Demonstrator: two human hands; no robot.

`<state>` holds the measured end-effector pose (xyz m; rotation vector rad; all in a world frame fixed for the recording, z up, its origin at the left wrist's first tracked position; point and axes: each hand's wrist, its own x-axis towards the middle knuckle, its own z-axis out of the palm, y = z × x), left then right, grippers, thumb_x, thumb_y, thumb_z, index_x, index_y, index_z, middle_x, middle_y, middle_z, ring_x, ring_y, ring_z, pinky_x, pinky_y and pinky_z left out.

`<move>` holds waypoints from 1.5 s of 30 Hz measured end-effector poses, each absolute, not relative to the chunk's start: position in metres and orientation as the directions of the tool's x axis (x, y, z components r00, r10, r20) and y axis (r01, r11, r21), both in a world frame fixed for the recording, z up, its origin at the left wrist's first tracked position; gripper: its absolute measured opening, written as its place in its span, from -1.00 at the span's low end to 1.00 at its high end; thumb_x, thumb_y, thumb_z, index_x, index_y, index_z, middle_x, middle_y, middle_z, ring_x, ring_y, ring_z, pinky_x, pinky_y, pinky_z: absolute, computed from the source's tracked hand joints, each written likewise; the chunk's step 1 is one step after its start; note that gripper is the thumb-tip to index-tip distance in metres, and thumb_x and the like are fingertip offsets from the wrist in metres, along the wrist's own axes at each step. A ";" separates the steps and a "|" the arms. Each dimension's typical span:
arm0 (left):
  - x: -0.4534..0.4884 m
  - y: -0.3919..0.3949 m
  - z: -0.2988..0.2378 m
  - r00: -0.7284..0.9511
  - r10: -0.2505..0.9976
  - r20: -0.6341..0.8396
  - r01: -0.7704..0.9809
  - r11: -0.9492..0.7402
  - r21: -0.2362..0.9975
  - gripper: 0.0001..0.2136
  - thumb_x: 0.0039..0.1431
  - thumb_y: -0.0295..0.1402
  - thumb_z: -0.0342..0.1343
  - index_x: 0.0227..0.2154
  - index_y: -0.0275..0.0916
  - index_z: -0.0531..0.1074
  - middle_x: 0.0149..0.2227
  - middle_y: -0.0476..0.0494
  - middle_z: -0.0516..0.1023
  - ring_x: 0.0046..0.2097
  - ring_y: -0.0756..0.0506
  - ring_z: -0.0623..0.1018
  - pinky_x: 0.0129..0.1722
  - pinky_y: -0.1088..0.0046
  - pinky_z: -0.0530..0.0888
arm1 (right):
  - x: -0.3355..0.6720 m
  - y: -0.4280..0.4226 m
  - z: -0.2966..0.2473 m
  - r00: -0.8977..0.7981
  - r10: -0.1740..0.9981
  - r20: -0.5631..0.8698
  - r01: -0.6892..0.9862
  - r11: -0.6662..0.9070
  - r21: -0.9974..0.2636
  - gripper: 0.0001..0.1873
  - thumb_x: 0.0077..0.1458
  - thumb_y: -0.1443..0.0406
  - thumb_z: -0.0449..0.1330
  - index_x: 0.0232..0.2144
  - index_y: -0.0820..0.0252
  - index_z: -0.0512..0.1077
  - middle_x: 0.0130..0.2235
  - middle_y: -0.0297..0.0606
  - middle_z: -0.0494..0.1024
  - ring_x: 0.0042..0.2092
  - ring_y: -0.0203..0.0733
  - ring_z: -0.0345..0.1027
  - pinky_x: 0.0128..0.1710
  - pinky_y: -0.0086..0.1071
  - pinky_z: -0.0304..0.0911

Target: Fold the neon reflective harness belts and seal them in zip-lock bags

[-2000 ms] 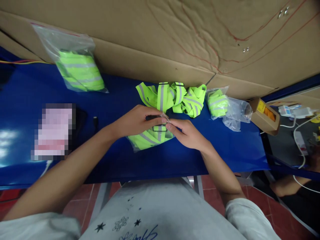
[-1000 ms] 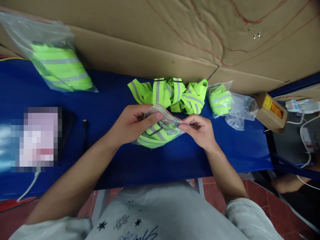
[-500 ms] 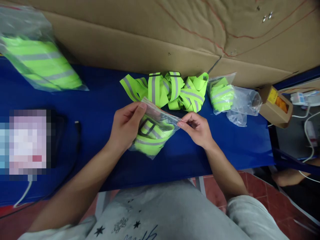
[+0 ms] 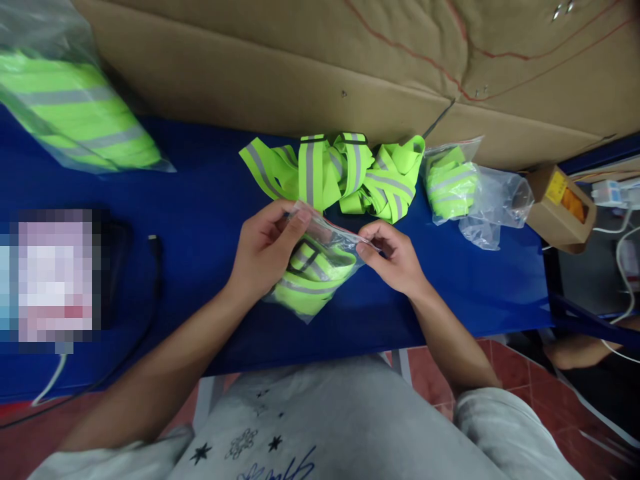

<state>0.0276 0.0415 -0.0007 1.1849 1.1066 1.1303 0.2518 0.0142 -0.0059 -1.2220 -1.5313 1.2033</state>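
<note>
A clear zip bag (image 4: 334, 235) hangs between my two hands above the blue table. Inside it lies a folded neon-yellow reflective strap (image 4: 313, 287) with a grey stripe and a black buckle. My left hand (image 4: 267, 250) pinches the bag's top edge at its left, thumb on top. At the opposite end of that edge, the thumb and fingers of my right hand (image 4: 390, 257) grip the corner. Just beyond the bag, a loose heap of the same reflective straps (image 4: 333, 173) rests on the table.
At the far left stands a large bag of folded yellow straps (image 4: 85, 113). A smaller bagged strap (image 4: 451, 187), crumpled clear bags (image 4: 500, 200) and a cardboard box (image 4: 563, 210) sit to the right. A black cable (image 4: 156, 273) crosses the blue table (image 4: 450, 293); another person's arm (image 4: 580, 348) shows at right.
My left hand has slid a little right along the bag's top edge, closer to my right hand. Both hands still hold the bag. The view has shifted slightly.
</note>
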 end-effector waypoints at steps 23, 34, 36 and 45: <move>0.043 0.028 0.003 0.271 0.955 -0.123 0.002 0.127 0.992 -0.75 0.31 -0.11 0.26 -0.25 -0.21 0.58 -0.35 -0.09 0.67 -0.35 -0.04 0.62 -0.33 0.49 0.53 | 0.251 0.012 0.006 -0.307 0.952 0.000 0.326 0.106 -0.939 -0.96 0.16 0.36 0.21 -0.34 0.17 0.39 -0.41 -0.44 0.42 -0.42 -0.40 0.19 -0.41 -0.45 0.08; 0.043 0.025 -0.006 0.301 0.949 -0.094 0.135 0.055 0.989 -0.73 0.34 -0.09 0.21 -0.23 -0.22 0.58 -0.35 -0.08 0.62 -0.41 -0.01 0.51 -0.45 0.49 0.35 | 0.251 0.011 0.004 -0.309 0.951 0.024 0.339 0.134 -0.931 -0.84 0.27 0.21 0.26 -0.33 0.15 0.42 -0.42 -0.43 0.41 -0.44 -0.39 0.15 -0.43 -0.44 0.08; 0.042 0.024 -0.008 0.324 0.944 -0.060 0.150 0.011 0.989 -0.74 0.35 -0.11 0.20 -0.21 -0.21 0.58 -0.32 -0.08 0.63 -0.35 -0.03 0.54 -0.36 0.47 0.41 | 0.249 0.010 0.004 -0.312 0.949 0.032 0.369 0.153 -0.917 -0.82 0.28 0.19 0.26 -0.30 0.14 0.41 -0.40 -0.42 0.43 -0.43 -0.39 0.17 -0.41 -0.44 0.11; 0.044 0.022 -0.013 0.350 0.937 -0.019 0.164 -0.041 0.986 -0.70 0.40 -0.08 0.13 -0.21 -0.22 0.57 -0.36 -0.05 0.57 -0.37 -0.01 0.48 -0.38 0.49 0.37 | 0.246 0.006 0.002 -0.275 0.948 0.162 0.424 0.270 -0.865 -0.84 0.36 0.22 0.21 -0.27 0.15 0.41 -0.48 -0.48 0.29 -0.46 -0.42 0.15 -0.43 -0.47 0.09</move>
